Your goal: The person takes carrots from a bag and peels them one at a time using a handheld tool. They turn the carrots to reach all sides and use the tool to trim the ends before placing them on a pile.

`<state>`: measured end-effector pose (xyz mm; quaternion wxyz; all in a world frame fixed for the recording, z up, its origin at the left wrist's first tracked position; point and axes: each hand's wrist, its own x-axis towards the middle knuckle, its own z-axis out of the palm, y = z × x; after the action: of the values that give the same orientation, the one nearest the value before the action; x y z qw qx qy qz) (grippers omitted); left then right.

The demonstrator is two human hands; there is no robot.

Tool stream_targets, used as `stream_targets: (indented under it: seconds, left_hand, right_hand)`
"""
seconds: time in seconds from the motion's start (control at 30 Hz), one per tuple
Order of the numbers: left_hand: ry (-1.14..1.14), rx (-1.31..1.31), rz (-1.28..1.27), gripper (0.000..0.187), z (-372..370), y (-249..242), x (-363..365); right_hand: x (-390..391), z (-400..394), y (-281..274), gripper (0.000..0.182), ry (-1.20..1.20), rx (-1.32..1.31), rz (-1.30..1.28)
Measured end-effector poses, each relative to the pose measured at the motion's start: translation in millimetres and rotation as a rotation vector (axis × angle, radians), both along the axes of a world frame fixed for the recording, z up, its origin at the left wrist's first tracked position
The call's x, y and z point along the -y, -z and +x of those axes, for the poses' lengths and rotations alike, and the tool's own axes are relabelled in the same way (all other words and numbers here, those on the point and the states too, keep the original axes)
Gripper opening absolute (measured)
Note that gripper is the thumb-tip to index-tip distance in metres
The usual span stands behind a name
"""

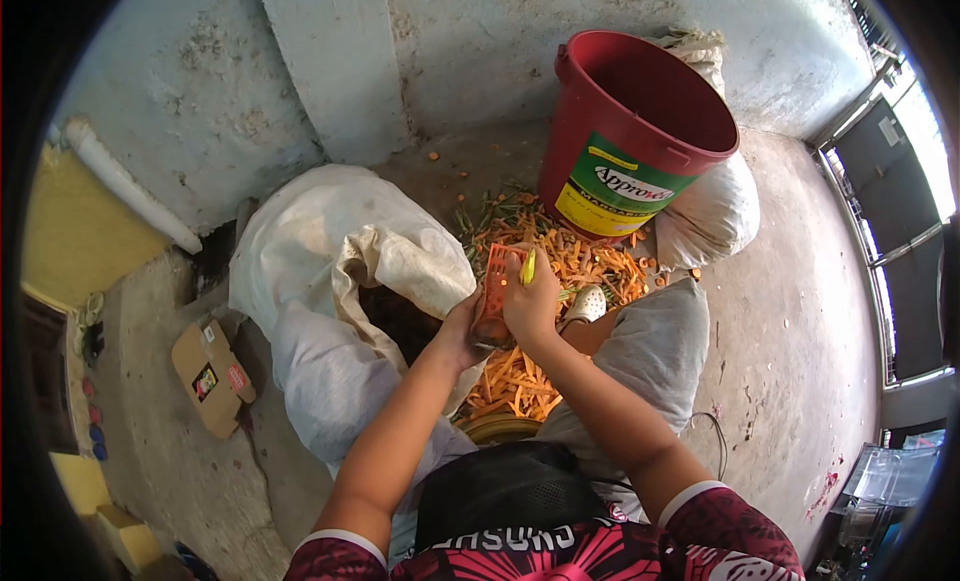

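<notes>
My left hand [463, 333] is closed around a long orange piece [496, 273]; its upper part looks slotted and a brownish, rounded carrot-like end [490, 332] shows below, but I cannot tell exactly what it is. Against its right side, my right hand [532, 299] grips a small tool with a yellow handle [528, 266], its working end hidden. Below and beyond both hands lie many carrot peelings [600, 269], mixed with green stalks. More orange peelings [515, 386] lie between my legs. An open white sack [340, 231] stands just left of my left hand.
A tall red bucket [630, 131] with a margarine label stands beyond the peelings, before another filled sack [712, 216]. A white clog [588, 303] is on my foot. Flattened cardboard [212, 376] lies at left, and a wall [470, 61] closes the far side.
</notes>
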<state>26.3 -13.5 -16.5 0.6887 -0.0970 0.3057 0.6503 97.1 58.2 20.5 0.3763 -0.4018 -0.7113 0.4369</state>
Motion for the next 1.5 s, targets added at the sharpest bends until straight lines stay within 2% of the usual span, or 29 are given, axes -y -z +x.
stream_targets:
  seconds: [0.1, 0.2, 0.3, 0.33, 0.37, 0.4, 0.43, 0.47, 0.5, 0.6, 0.7, 0.73, 0.8, 0.93, 1.0, 1.1, 1.2, 1.3, 1.4, 1.5]
  left_hand:
    - [0.074, -0.065, 0.014, 0.030, -1.6, 5.9, -0.6]
    - [0.052, -0.125, -0.082, 0.030, 1.8, -0.1, -2.8]
    - [0.206, -0.227, -0.015, 0.033, -0.5, 0.2, 4.3]
    - [0.295, -0.265, -0.006, 0.034, 3.1, 0.8, 6.3]
    - [0.386, -0.304, 0.001, 0.036, 7.7, 2.0, 10.0]
    - [0.508, -0.374, 0.024, 0.037, 11.0, 7.5, 14.7]
    - [0.416, -0.441, -0.038, 0.037, 21.5, 17.8, 14.2]
    - [0.398, -0.419, -0.007, 0.037, 23.0, -1.7, 15.5]
    - [0.378, -0.395, 0.026, 0.036, 23.1, -21.1, 15.2]
    - [0.290, -0.295, 0.018, 0.036, 4.2, -3.8, 8.1]
    - [0.169, -0.219, 0.016, 0.036, -6.5, 3.0, 8.0]
    - [0.134, -0.208, -0.001, 0.036, -6.8, -1.5, 7.7]
    - [0.164, -0.184, 0.012, 0.035, -8.5, -2.3, 6.4]
    - [0.133, -0.145, 0.018, 0.034, -0.2, 2.9, -0.7]
    - [0.199, -0.187, 0.047, 0.034, 0.1, -2.3, 3.7]
    - [0.288, -0.243, 0.085, 0.036, -3.2, -1.2, 6.9]
    - [0.357, -0.296, 0.035, 0.037, 0.3, -5.9, 9.1]
    - [0.429, -0.307, -0.003, 0.040, 0.0, -4.4, 12.8]
    - [0.445, -0.262, 0.065, 0.040, -4.3, -3.4, 18.3]
    - [0.359, -0.198, 0.044, 0.041, -5.7, -1.7, 18.2]
  right_hand:
    - [-5.7, -3.9, 2.3, 0.021, 0.038, 0.108, -0.030]
    - [-6.6, -4.1, -2.1, 0.020, 0.077, 0.170, -0.001]
    - [-19.9, -5.7, 10.5, 0.019, 0.185, 0.204, 0.037]
    - [-30.1, -4.6, 5.1, 0.018, 0.236, 0.040, 0.008]
    - [-43.1, -0.5, -4.7, 0.017, 0.308, 0.174, 0.012]
    - [-63.6, 2.7, 16.2, 0.024, 0.324, 0.127, 0.041]
    - [-85.8, 5.9, 39.3, 0.026, 0.402, 0.240, 0.042]
    - [-102.1, 12.2, 56.2, 0.027, 0.398, 0.284, 0.052]
    - [-108.0, 14.2, 60.6, 0.026, 0.415, 0.259, -0.015]
    - [-114.9, 15.8, 64.8, 0.024, 0.435, 0.161, -0.200]
    - [-113.2, 12.1, 65.9, 0.021, 0.382, 0.046, -0.143]
    - [-108.0, 10.5, 60.4, 0.020, 0.346, -0.058, -0.193]
    - [-91.5, 6.8, 43.4, 0.018, 0.276, -0.261, -0.289]
    - [-54.2, 0.7, 19.2, 0.017, 0.159, -0.188, -0.293]
    - [-39.8, 0.1, 6.4, 0.018, 0.136, -0.119, -0.260]
    - [-38.2, 2.3, 8.8, 0.020, 0.148, 0.031, -0.072]
    - [-58.7, 6.1, 17.2, 0.021, 0.270, 0.028, -0.078]
    - [-96.8, 10.8, 66.6, 0.022, 0.411, 0.045, 0.071]
    - [-136.5, 28.2, 74.0, 0.020, 0.513, -0.289, -0.272]
    - [-134.0, 32.4, 56.9, 0.016, 0.468, -0.441, -0.372]
